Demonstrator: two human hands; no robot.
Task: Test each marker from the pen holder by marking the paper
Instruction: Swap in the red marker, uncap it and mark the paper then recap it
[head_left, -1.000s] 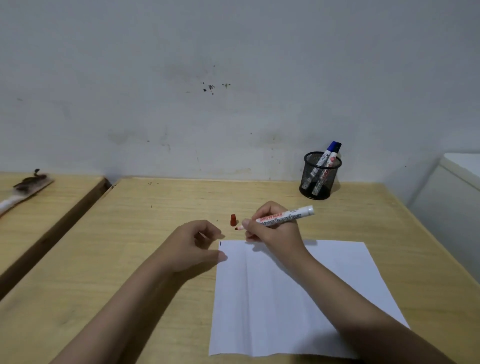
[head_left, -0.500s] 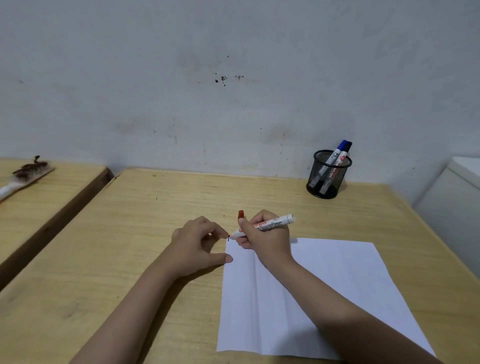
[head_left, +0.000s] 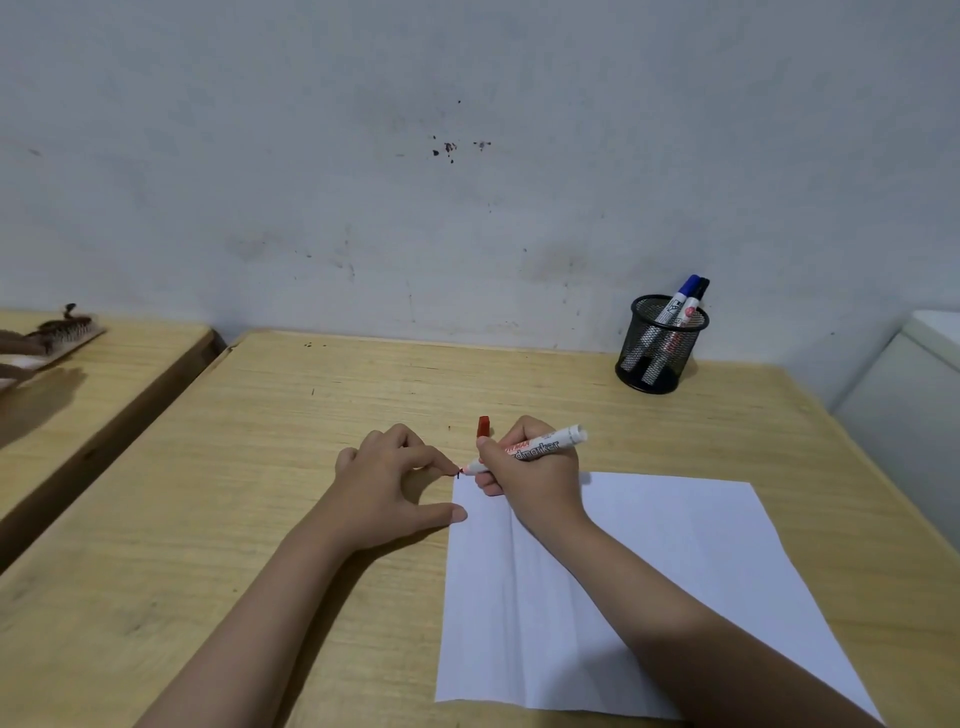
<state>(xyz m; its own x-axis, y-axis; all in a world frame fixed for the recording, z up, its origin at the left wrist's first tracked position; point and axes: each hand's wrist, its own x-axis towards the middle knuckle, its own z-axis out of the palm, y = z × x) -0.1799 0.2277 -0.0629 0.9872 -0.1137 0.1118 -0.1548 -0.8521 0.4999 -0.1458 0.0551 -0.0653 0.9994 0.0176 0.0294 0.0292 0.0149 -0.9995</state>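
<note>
Red marker (head_left: 540, 448): white barrel, uncapped, gripped in the right hand (head_left: 535, 467), tip at the paper's far left corner.
Red cap (head_left: 483, 427): upright, just beyond the right hand.
Paper (head_left: 649, 571): white, creased, flat under the right forearm.
Pen holder (head_left: 657, 343): black mesh, well beyond the right hand, holding two capped markers (head_left: 680, 306).

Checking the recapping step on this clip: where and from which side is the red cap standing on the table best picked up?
The red cap stands upright on the table, just behind the right hand. Pinch its two side faces near the top, coming from above; probably with the left hand, whose fingers hold nothing while the right holds the marker.
</note>
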